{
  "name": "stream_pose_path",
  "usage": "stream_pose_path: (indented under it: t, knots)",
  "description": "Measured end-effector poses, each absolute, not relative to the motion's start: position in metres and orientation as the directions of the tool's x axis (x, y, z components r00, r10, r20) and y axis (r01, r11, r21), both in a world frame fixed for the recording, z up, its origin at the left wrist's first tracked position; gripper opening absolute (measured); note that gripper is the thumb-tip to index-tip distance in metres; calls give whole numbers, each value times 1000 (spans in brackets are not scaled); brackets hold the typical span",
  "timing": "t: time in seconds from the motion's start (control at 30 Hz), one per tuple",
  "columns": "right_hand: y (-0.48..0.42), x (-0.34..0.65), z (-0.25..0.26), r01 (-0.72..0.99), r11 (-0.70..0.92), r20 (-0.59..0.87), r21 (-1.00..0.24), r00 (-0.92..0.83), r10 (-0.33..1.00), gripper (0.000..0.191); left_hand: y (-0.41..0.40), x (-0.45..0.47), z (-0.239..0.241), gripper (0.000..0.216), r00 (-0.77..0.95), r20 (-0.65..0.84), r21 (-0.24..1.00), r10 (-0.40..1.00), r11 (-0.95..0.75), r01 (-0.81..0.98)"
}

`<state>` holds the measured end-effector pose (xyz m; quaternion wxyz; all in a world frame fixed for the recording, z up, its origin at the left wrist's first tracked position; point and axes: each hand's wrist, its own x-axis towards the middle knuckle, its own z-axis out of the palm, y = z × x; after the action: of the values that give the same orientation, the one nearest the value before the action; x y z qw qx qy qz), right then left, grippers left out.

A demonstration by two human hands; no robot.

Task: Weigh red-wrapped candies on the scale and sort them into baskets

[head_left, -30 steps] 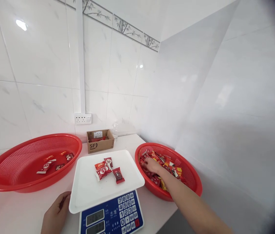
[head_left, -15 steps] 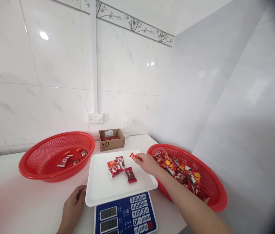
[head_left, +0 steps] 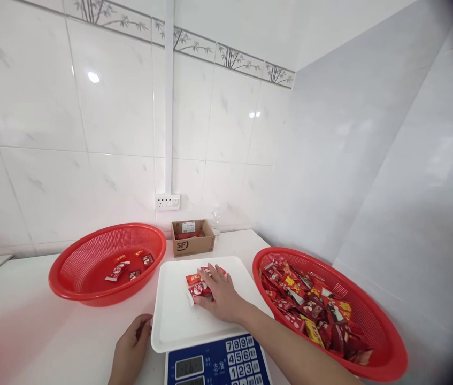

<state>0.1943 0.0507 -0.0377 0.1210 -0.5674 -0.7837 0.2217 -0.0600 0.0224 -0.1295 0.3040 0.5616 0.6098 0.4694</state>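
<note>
Our right hand (head_left: 219,295) lies flat, fingers spread, over the few wrapped candies (head_left: 196,286) on the scale's white tray (head_left: 178,321) (the lower-right red basket (head_left: 386,347) is full, the centre-left basket (head_left: 90,283) holds a handful), left hand (head_left: 132,350) loosely curled, holding nothing, at the tray's edge.

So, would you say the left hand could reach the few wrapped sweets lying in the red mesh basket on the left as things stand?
Probably yes: the left hand rests at the white scale tray's edge, holding nothing, and only bare countertop lies between it and the open-topped left red mesh basket with its wrapped sweets.

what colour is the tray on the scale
White: the scale tray under the right hand is plain white, seen in the head view.
</note>
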Motion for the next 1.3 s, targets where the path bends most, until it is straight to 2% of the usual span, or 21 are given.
stream_pose_path:
  t: [0.33,0.47,0.7,0.87,1.0,1.07,1.2,1.3]
  knots:
    - [64,194,-27,789,369,-38,-492,-442,896,62,23,-61,-132,27,-160,146,904,976,-66,422]
    - [62,202,-20,784,364,-96,-503,-469,878,68,23,-61,-131,26,-159,154,906,975,-76,416]
    - [67,188,-23,832,319,-80,-454,-395,915,81,23,-61,-130,25,-157,159,913,975,-85,400]
    - [74,181,-31,833,360,-79,-419,-429,900,62,22,-60,-127,26,-155,147,911,977,-73,405]
    - [73,184,-28,831,388,-80,-398,-452,888,58,21,-60,-125,27,-151,136,910,979,-63,410]
    - [71,187,-23,826,401,-106,-396,-475,873,65,20,-60,-125,27,-148,131,909,980,-59,412]
    - [64,193,-14,826,411,-112,-386,-484,868,91,21,-60,-125,25,-136,133,907,982,-65,416]
    - [59,194,-16,832,419,-106,-364,-484,869,89,22,-60,-127,25,-130,135,905,982,-69,421]
